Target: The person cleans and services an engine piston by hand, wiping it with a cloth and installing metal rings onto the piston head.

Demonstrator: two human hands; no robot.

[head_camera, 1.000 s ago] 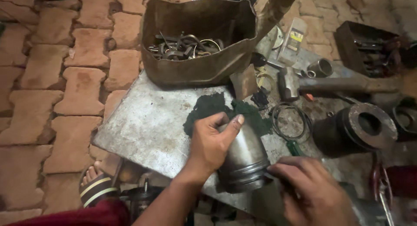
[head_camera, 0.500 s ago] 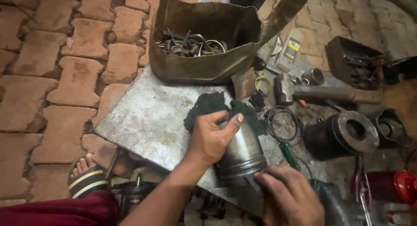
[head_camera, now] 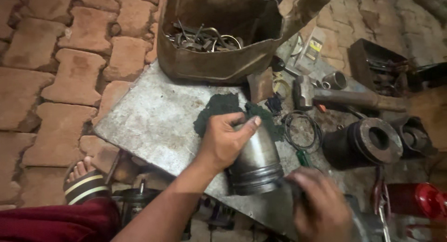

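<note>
My left hand grips a shiny grey metal piston from above, holding it tilted over the near edge of a worn metal sheet. The piston's grooved ring end points toward me. My right hand is blurred at that grooved end, touching its lower right side; whether it holds anything I cannot tell. A dark green cloth lies on the sheet just behind the piston.
A brown box of metal rings and parts stands at the back. To the right lie a hammer, a wire ring, a black cylinder sleeve and a red object. My sandalled foot rests on brick paving lower left.
My right hand has slid down and left along the piston's grooved end, with motion blur. The left hand keeps the same grip. The view has shifted slightly.
</note>
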